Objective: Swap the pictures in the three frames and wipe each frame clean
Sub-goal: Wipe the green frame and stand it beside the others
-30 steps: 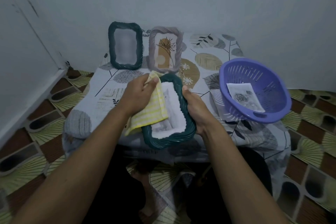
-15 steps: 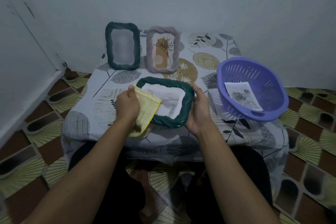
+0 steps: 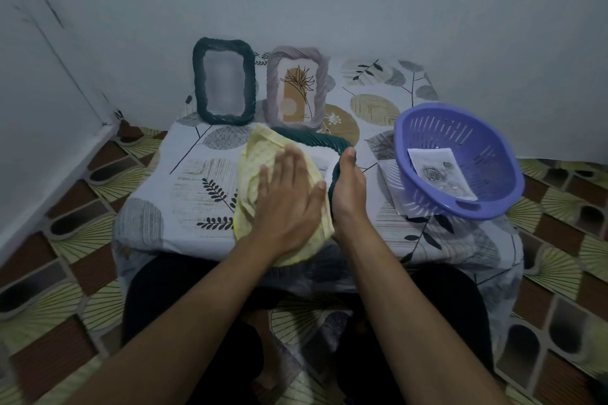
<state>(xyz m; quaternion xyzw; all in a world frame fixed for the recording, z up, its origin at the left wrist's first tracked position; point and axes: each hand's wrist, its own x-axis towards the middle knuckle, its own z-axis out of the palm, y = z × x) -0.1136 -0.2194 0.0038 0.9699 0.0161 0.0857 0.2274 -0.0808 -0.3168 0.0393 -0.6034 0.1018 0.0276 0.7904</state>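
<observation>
Pressing spread-flat on yellow cloth (image 3: 260, 154), left hand (image 3: 289, 200) covers green frame (image 3: 316, 139); right hand (image 3: 348, 187) grips its right edge.

Your forearms reach forward side by side, left hand (image 3: 289, 204) flat, fingers spread, pressing the yellow cloth (image 3: 263, 154), right hand (image 3: 348, 184) curled round the green frame (image 3: 316, 138) at its edge, thumb on top.

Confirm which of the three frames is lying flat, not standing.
The nearest one, the dark green frame under the yellow cloth. The other green frame and the grey frame stand upright behind it.
</observation>
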